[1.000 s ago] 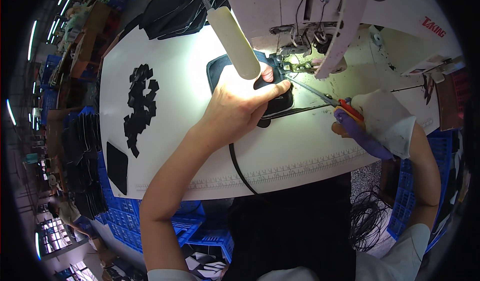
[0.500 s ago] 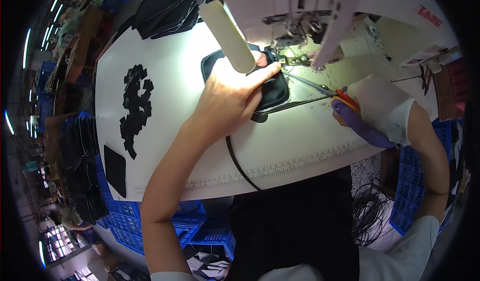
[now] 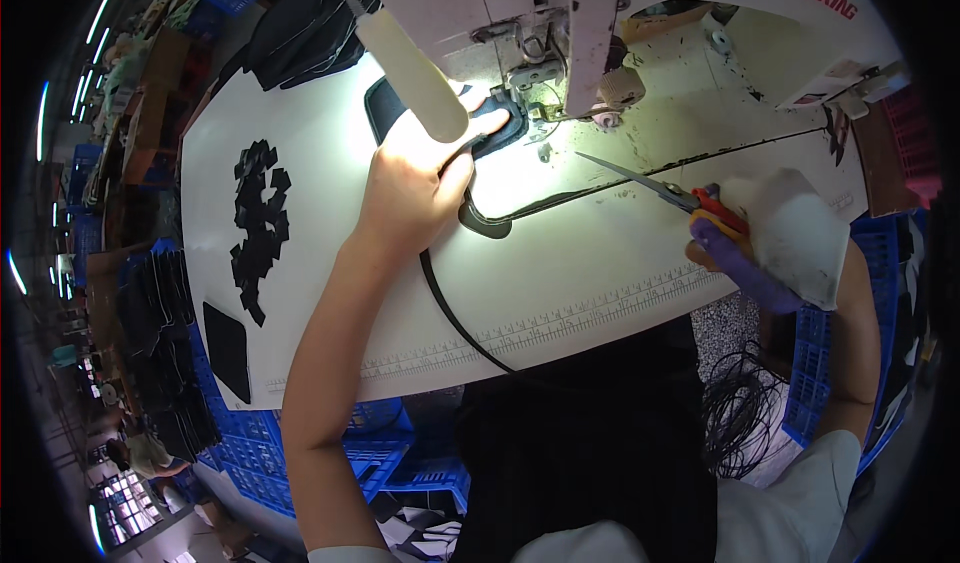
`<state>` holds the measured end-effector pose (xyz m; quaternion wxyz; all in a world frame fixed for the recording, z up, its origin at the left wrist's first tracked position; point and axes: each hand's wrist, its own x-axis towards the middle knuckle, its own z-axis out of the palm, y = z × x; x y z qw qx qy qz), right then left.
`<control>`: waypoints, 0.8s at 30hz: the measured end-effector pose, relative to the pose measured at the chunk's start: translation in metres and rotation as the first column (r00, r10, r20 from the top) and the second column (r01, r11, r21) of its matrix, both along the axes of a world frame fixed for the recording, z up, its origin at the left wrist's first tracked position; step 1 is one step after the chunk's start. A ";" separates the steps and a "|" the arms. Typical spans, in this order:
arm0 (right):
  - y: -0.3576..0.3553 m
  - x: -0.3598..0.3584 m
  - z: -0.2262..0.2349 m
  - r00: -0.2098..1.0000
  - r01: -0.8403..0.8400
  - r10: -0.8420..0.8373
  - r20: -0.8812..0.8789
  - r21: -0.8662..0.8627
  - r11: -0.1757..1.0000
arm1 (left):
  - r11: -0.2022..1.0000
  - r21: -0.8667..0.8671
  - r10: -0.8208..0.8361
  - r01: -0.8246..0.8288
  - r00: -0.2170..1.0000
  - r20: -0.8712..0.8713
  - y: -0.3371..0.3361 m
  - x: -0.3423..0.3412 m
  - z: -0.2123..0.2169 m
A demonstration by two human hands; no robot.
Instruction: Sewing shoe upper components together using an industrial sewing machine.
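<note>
My left hand [image 3: 400, 193] grips a dark padded fabric piece [image 3: 507, 131] with rounded corners, thumb and finger lying over it. Its right end sits beside the presser foot of a sewing machine [image 3: 480, 3]. A lamp head [image 3: 412, 75] hides part of that hand. My right hand [image 3: 790, 228], in a white and purple covering, is closed round orange-red-handled scissors [image 3: 645, 181]. Their blades point left toward the machine, apart from the fabric. A narrow black strip [image 3: 448, 303] runs from under my left hand over the table's front edge.
On the white table [image 3: 330, 193] lie a cluster of small black pieces [image 3: 262, 223] and a black panel [image 3: 228, 351]. Black fabric is stacked at the back left [image 3: 305, 33]. Blue crates [image 3: 250, 453] stand below, and tangled black cord [image 3: 740, 413] lies beneath the front edge.
The fabric piece and my left hand have moved left, away from under the machine's foot area. My right hand has drawn the scissors back from the piece, right and slightly nearer me.
</note>
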<state>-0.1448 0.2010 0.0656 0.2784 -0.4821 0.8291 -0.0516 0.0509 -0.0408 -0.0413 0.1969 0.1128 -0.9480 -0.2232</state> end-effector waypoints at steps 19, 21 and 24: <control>0.041 -0.056 -0.040 0.853 -0.036 -0.297 -0.429 -0.616 0.787 | 0.979 0.192 0.050 -0.062 0.996 0.070 0.055 0.059 0.023; 0.026 -0.020 -0.047 0.931 -0.138 -0.114 -0.346 -0.625 0.769 | 0.896 0.432 0.103 -0.101 0.995 0.018 0.074 0.069 0.028; -0.002 0.049 -0.054 0.814 -0.557 0.511 -0.276 -0.125 0.821 | 0.587 0.807 0.190 -0.055 0.979 -0.071 0.096 0.071 0.036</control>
